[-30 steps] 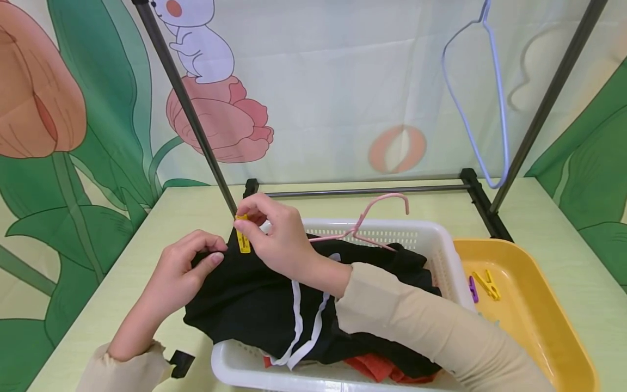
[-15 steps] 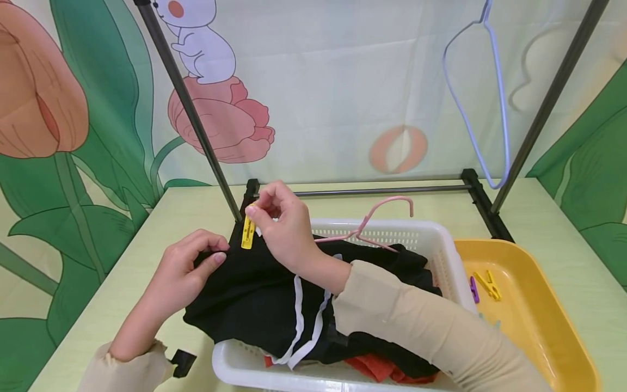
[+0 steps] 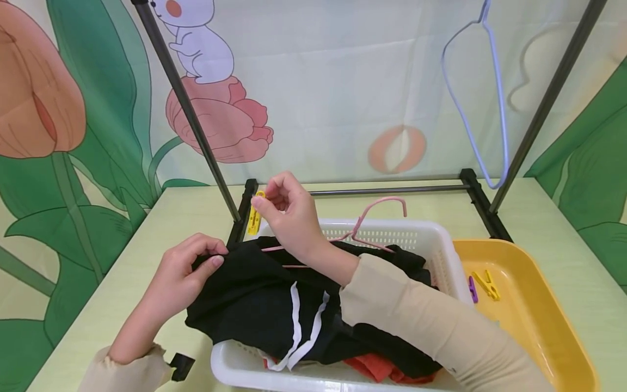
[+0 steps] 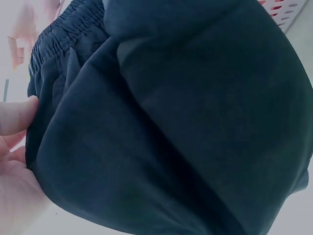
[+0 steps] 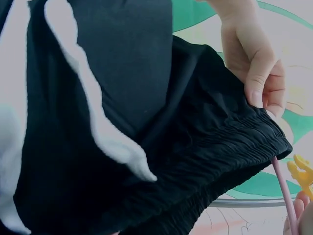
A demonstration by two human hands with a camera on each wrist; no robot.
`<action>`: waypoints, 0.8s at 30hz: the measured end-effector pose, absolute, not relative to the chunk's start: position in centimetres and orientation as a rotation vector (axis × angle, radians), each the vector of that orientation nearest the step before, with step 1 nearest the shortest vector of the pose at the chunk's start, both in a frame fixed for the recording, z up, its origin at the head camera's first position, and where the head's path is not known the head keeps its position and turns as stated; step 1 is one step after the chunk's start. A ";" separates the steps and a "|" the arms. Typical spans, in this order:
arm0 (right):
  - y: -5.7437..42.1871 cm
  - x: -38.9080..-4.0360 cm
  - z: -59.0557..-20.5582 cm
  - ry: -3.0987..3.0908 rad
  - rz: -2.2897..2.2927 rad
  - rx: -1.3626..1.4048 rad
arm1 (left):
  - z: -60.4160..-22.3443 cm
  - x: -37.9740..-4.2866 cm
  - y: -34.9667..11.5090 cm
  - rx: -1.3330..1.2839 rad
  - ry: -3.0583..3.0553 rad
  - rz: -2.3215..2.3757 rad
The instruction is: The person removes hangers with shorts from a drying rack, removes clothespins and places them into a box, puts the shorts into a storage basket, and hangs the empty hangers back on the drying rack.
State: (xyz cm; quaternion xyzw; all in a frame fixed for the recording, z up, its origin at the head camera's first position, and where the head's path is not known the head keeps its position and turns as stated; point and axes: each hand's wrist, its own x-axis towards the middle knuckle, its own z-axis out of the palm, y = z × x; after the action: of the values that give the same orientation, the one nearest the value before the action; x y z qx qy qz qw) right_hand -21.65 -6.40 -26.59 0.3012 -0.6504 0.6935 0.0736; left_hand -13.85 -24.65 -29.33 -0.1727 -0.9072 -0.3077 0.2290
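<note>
In the head view my left hand (image 3: 178, 277) pinches the waistband edge of black shorts (image 3: 245, 296) with white drawstrings. The right wrist view shows that same left hand (image 5: 259, 63) with its thumb over the gathered elastic. My right hand (image 3: 294, 223) holds a yellow clothespin (image 3: 255, 215) between thumb and fingers, just beyond the waistband and near the basket's back left corner. A pink hanger (image 3: 360, 222) lies along the waist, its hook standing up and part of its bar hidden by my right hand and the cloth.
Under the shorts is a white perforated basket (image 3: 443, 256) with red cloth (image 3: 372, 366) in it. To its right, a yellow tray (image 3: 539, 326) holds a yellow clothespin (image 3: 490, 286) and a purple one (image 3: 473, 289). Dark rack poles (image 3: 548, 103) rise behind; a blue hanger (image 3: 501, 103) hangs at right.
My right hand has drawn the yellow clothespin up and away from the waistband, slightly rightward. More of the pink hanger's bar shows. My left hand keeps its grip in nearly the same place.
</note>
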 end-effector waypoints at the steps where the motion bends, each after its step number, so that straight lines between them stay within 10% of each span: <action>1: -6.4 -21.6 -26.6 -1.962 2.074 0.934 | -29.3 -13.9 -24.7 -0.472 -2.499 -0.851; 24: -3.9 -19.3 -26.6 -1.892 1.227 1.401 | -29.6 -14.0 -24.9 -0.347 -2.583 -0.858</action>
State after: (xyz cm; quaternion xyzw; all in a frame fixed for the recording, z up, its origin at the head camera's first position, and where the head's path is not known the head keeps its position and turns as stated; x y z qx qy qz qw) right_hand -19.30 -3.90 -26.64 0.5123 -0.6917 0.4485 0.2409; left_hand -14.02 -24.89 -29.58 -0.1239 -0.9229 -0.3065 0.1975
